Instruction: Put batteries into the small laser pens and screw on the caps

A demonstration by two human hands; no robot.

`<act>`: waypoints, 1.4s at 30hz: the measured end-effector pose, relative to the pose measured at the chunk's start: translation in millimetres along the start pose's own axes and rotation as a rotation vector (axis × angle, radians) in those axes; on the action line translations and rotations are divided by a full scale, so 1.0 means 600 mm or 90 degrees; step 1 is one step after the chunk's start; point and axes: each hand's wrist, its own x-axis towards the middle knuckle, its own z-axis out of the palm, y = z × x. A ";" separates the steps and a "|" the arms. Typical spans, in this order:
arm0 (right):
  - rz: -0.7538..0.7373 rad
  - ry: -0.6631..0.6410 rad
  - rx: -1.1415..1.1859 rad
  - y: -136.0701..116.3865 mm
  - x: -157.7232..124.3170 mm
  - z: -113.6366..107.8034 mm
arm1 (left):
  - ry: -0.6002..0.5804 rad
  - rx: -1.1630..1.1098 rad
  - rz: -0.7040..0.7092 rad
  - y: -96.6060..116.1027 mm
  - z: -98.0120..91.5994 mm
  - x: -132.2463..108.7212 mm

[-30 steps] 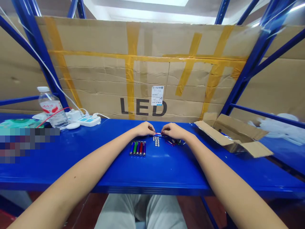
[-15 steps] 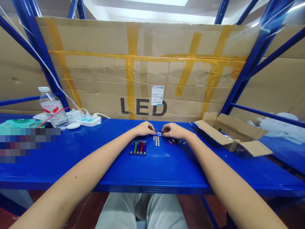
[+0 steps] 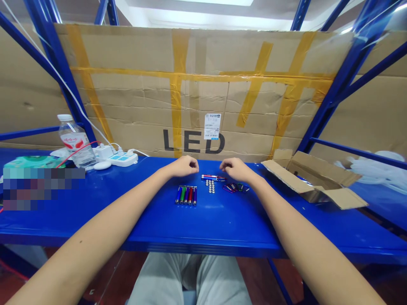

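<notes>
Small tubes, likely penlights, in red and blue [image 3: 209, 177] lie crosswise near the far side of the blue table, with a carabiner-like clip at their right end. My left hand [image 3: 183, 166] hovers just left of them, fingers curled but apart, and seems to hold nothing. At the clip end is my right hand [image 3: 235, 169], its fingers bent, apart and empty; whether they touch the clip I cannot tell. Button cells [image 3: 211, 186] sit in rows nearer me. Several coloured metal tubes [image 3: 186, 195] stand side by side in a row at left. Coloured carabiner clips [image 3: 233, 187] lie at right.
An open cardboard box [image 3: 313, 180] rests on the right of the table [image 3: 203, 224]. At left are a water bottle [image 3: 75, 142], a white power strip [image 3: 122, 159] with cables and a green packet [image 3: 33, 162]. A large cardboard sheet [image 3: 143, 106] rises behind.
Both hands have let go of the red and blue tubes, leaving them on the table. My left hand has drawn off to the left, my right hand slightly to the right. The view has shifted slightly.
</notes>
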 end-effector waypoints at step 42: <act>0.010 -0.085 0.208 -0.025 -0.028 -0.051 | -0.080 0.160 0.243 0.082 0.040 -0.029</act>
